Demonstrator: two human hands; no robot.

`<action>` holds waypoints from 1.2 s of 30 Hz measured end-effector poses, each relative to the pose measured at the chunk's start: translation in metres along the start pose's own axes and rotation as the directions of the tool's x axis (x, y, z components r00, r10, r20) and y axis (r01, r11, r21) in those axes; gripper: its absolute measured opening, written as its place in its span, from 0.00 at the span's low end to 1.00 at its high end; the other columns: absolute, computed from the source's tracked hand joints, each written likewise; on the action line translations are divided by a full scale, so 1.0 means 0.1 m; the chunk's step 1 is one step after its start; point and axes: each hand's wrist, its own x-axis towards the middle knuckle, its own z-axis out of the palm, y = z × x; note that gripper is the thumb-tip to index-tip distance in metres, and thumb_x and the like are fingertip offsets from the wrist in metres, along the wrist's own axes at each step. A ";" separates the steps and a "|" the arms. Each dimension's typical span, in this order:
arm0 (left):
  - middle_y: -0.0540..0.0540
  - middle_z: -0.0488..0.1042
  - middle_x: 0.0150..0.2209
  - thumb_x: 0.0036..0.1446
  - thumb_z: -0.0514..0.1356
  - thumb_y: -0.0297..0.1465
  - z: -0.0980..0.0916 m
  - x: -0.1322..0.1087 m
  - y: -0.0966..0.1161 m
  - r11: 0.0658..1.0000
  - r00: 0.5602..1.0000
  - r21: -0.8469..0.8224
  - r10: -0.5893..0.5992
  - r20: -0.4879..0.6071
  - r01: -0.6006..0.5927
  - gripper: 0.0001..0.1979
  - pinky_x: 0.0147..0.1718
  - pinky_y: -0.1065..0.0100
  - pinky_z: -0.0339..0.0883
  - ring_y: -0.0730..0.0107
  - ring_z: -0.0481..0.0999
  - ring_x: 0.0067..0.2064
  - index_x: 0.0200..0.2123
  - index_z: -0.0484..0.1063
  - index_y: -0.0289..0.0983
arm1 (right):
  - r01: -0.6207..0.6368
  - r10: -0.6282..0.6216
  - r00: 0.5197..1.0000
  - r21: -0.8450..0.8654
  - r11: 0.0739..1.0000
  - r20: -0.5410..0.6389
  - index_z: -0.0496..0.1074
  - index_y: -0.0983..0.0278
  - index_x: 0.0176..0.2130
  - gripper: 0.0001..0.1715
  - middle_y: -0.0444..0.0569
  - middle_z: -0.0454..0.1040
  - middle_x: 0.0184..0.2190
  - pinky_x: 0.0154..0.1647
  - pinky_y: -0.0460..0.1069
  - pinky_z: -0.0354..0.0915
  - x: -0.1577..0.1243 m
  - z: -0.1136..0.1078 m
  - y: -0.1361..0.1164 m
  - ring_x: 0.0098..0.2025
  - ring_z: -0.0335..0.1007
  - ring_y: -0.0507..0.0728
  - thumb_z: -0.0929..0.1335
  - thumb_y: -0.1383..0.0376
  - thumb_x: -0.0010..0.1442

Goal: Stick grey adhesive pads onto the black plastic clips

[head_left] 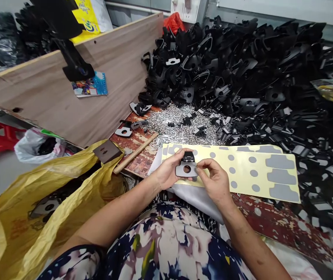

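My left hand point(166, 171) and my right hand point(215, 181) together hold a small black plastic clip point(187, 165) with a grey pad and a round hole on its face. The left fingers wrap its left side; the right thumb and forefinger pinch its right edge. Just behind the clip lies a yellow backing sheet point(242, 173) with grey stickers, some round and some tab-shaped. The hands hover over my lap, above the near edge of the worn red table point(138, 142).
A huge heap of black plastic clips point(242, 62) fills the back and right. Small silver pins point(178, 128) are piled before it. A wooden stick point(135, 153) lies on the table. A yellow bag point(37, 210) with finished pieces sits at left, behind it a wooden board point(67, 97).
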 end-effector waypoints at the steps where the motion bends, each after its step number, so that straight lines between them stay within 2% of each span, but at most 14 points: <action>1: 0.43 0.72 0.48 0.60 0.69 0.45 0.00 -0.01 0.01 1.000 1.000 0.003 -0.003 -0.002 0.003 0.22 0.32 0.62 0.80 0.70 0.72 0.35 0.53 0.74 0.42 | 0.018 -0.018 1.000 -0.031 0.999 -0.001 0.75 0.59 0.41 0.03 0.47 0.78 0.38 0.50 0.55 0.70 0.00 0.00 -0.01 0.43 0.75 0.58 0.72 0.65 0.64; 5: 0.46 0.72 0.46 0.53 0.73 0.35 0.04 -0.03 -0.02 0.997 1.000 0.079 0.013 -0.011 -0.012 0.26 0.36 0.63 0.78 0.69 0.74 0.37 0.55 0.71 0.45 | 0.147 -0.147 0.989 -0.200 0.969 0.016 0.73 0.58 0.42 0.04 0.46 0.77 0.37 0.47 0.54 0.72 -0.02 0.01 -0.10 0.42 0.76 0.58 0.70 0.68 0.66; 8: 0.50 0.71 0.43 0.48 0.73 0.28 0.08 0.01 -0.12 0.964 0.977 0.212 0.188 -0.102 -0.163 0.28 0.37 0.69 0.73 0.70 0.74 0.39 0.53 0.70 0.44 | 0.253 -0.266 0.964 -0.343 0.905 0.007 0.69 0.58 0.51 0.13 0.47 0.76 0.42 0.44 0.54 0.74 -0.06 0.07 -0.13 0.40 0.77 0.57 0.68 0.70 0.67; 12: 0.52 0.71 0.41 0.47 0.70 0.25 0.08 0.13 -0.31 0.811 0.828 0.383 0.533 -0.171 -0.443 0.22 0.42 0.73 0.67 0.72 0.71 0.42 0.47 0.72 0.42 | 0.412 -0.493 0.870 -0.579 0.703 0.021 0.61 0.57 0.63 0.28 0.56 0.69 0.55 0.44 0.56 0.75 -0.07 0.20 -0.09 0.40 0.77 0.57 0.67 0.73 0.68; 16: 0.51 0.71 0.43 0.49 0.70 0.26 0.01 0.24 -0.41 0.723 0.727 0.444 0.656 -0.202 -0.529 0.21 0.45 0.70 0.67 0.70 0.71 0.44 0.47 0.71 0.42 | 0.435 -0.626 0.774 -0.797 0.420 0.093 0.55 0.54 0.70 0.37 0.61 0.68 0.59 0.54 0.65 0.72 -0.04 0.26 -0.12 0.50 0.76 0.65 0.68 0.73 0.69; 21: 0.53 0.69 0.37 0.48 0.73 0.31 -0.02 0.00 -0.09 0.759 0.700 0.399 0.640 -0.316 -0.514 0.25 0.34 0.70 0.69 0.72 0.71 0.35 0.47 0.68 0.44 | 0.369 -0.528 0.843 -0.827 0.424 0.105 0.56 0.63 0.73 0.51 0.72 0.58 0.71 0.65 0.78 0.61 0.15 0.03 -0.26 0.71 0.57 0.83 0.75 0.47 0.64; 23: 0.52 0.70 0.37 0.49 0.74 0.34 -0.04 -0.38 0.21 0.730 0.669 0.481 0.665 -0.333 -0.485 0.29 0.30 0.69 0.70 0.70 0.71 0.32 0.51 0.67 0.46 | 0.434 -0.381 0.890 -0.719 0.543 0.249 0.66 0.63 0.67 0.43 0.67 0.69 0.65 0.63 0.73 0.67 0.33 -0.05 -0.30 0.67 0.67 0.78 0.73 0.43 0.64; 24: 0.52 0.71 0.38 0.48 0.75 0.34 -0.08 -0.64 0.37 0.654 0.610 0.593 0.726 -0.317 -0.469 0.30 0.31 0.67 0.72 0.69 0.73 0.33 0.53 0.67 0.47 | 0.450 -0.282 0.893 -0.647 0.616 0.352 0.73 0.61 0.62 0.33 0.62 0.77 0.59 0.59 0.70 0.71 0.44 -0.06 -0.33 0.61 0.74 0.73 0.71 0.44 0.67; 26: 0.49 0.73 0.41 0.53 0.72 0.36 -0.24 -1.25 0.70 0.334 0.374 0.885 0.905 -0.203 -0.326 0.27 0.35 0.62 0.74 0.65 0.74 0.35 0.55 0.70 0.49 | 0.413 -0.101 0.850 -0.534 0.738 0.518 0.81 0.58 0.48 0.17 0.52 0.84 0.47 0.50 0.62 0.75 0.74 0.01 -0.37 0.47 0.81 0.65 0.68 0.51 0.72; 28: 0.48 0.75 0.45 0.50 0.71 0.39 -0.52 -1.90 0.96 -0.026 0.136 0.999 0.991 0.021 0.034 0.31 0.45 0.53 0.75 0.55 0.77 0.41 0.58 0.70 0.51 | 0.364 -0.019 0.821 -0.497 0.788 0.571 0.83 0.57 0.41 0.14 0.47 0.85 0.41 0.44 0.56 0.74 1.12 0.18 -0.42 0.41 0.82 0.60 0.67 0.57 0.72; 29: 0.46 0.75 0.51 0.52 0.68 0.41 -0.68 -2.20 1.05 -0.074 0.104 0.965 0.993 0.049 0.252 0.32 0.51 0.47 0.75 0.48 0.77 0.47 0.62 0.69 0.53 | 0.360 -0.015 0.820 -0.495 0.791 0.572 0.83 0.57 0.40 0.13 0.46 0.85 0.40 0.42 0.54 0.73 1.33 0.31 -0.43 0.39 0.81 0.59 0.68 0.59 0.72; 30: 0.44 0.75 0.55 0.55 0.63 0.42 -0.86 -2.47 1.10 -0.065 0.125 0.908 0.992 0.014 0.413 0.32 0.54 0.41 0.73 0.41 0.77 0.51 0.64 0.69 0.54 | 0.368 -0.024 0.824 -0.502 0.783 0.566 0.83 0.57 0.41 0.12 0.45 0.85 0.39 0.42 0.53 0.72 1.55 0.46 -0.44 0.39 0.81 0.58 0.68 0.61 0.71; 33: 0.43 0.78 0.51 0.59 0.54 0.45 -1.33 -2.99 1.08 -0.151 0.431 0.831 0.895 -0.114 0.536 0.32 0.53 0.33 0.73 0.35 0.79 0.50 0.67 0.65 0.55 | 0.393 -0.052 0.837 -0.534 0.749 0.544 0.83 0.59 0.40 0.10 0.45 0.85 0.37 0.43 0.51 0.71 2.16 1.00 -0.45 0.39 0.79 0.57 0.69 0.64 0.70; 36: 0.44 0.82 0.48 0.61 0.53 0.48 -1.58 -3.09 0.95 -0.140 0.515 0.796 0.824 -0.236 0.589 0.29 0.54 0.34 0.75 0.35 0.81 0.50 0.65 0.66 0.57 | 0.386 -0.106 0.885 -0.586 0.712 0.454 0.82 0.64 0.45 0.09 0.54 0.83 0.47 0.53 0.54 0.70 2.66 1.49 -0.44 0.48 0.76 0.60 0.70 0.70 0.68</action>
